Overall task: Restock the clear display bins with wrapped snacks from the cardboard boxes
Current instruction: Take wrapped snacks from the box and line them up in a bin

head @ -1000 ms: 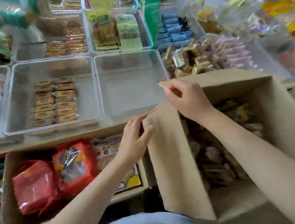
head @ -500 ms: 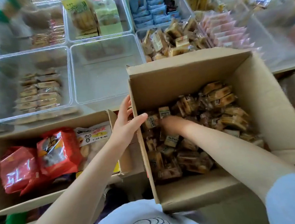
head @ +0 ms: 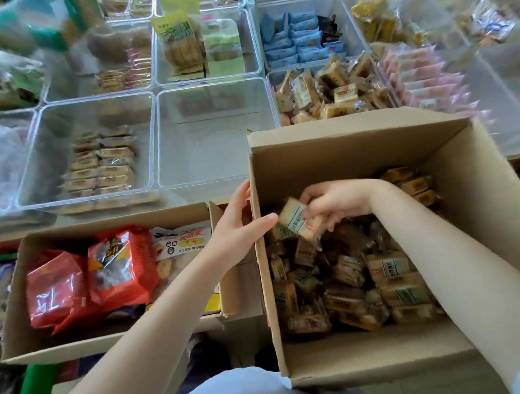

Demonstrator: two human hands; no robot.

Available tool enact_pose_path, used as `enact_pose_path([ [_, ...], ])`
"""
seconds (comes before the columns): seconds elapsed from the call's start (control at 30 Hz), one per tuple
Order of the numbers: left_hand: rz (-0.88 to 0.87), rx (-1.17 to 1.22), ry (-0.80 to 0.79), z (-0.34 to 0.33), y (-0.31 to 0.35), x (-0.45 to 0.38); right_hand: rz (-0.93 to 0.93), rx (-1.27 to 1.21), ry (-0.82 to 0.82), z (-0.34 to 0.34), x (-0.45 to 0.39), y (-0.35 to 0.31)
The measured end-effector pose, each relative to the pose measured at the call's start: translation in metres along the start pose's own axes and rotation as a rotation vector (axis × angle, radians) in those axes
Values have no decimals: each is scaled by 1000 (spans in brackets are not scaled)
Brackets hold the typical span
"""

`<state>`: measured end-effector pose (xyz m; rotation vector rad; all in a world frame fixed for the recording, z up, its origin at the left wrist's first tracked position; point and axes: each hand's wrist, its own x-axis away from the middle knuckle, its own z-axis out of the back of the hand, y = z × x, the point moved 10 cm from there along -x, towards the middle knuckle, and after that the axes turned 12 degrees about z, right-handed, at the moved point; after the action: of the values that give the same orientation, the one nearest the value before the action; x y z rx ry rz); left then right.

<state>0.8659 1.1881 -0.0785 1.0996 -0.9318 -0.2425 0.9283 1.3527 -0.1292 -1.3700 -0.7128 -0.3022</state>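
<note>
two cardboard boxes (head: 343, 155) (head: 20, 315), two red bags (head: 57, 290) (head: 121, 265), right hand (head: 337, 201) gripping wrapped snack (head: 292, 220)

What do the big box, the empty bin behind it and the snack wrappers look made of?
Big box: matte brown cardboard, creased with raw-cut edges. Empty bin: clear glossy rigid plastic, likely; see-through walls. Snack wrappers: thin shiny film, apparently plastic, crinkled.

snacks (head: 347, 271) in box (head: 358, 150) — bins (head: 216, 137) behind
</note>
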Motion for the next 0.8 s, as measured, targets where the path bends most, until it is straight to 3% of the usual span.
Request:
enact_pose_path([
  [0.2, 47, 102, 176, 67, 3, -10, 272, -368, -213, -4, 27, -95],
  [0.3, 31, -14, 300, 112, -1, -20, 396, -421, -167, -20, 8, -145],
  [0.4, 22, -152, 377, 160, -10, -26, 458, -305, -11, -38, -35, -183],
  [0.57, 47, -481, 540, 272, -53, -42, 431, -73, 398, -56, -129, -218],
  [0.7, 76, -654, 616, 351, -90, -63, 379, 223, 461, -86, -203, -236],
  [0.8, 122, -804, 553, 385, -117, -80, 369, 515, 436, -114, -255, -255],
])
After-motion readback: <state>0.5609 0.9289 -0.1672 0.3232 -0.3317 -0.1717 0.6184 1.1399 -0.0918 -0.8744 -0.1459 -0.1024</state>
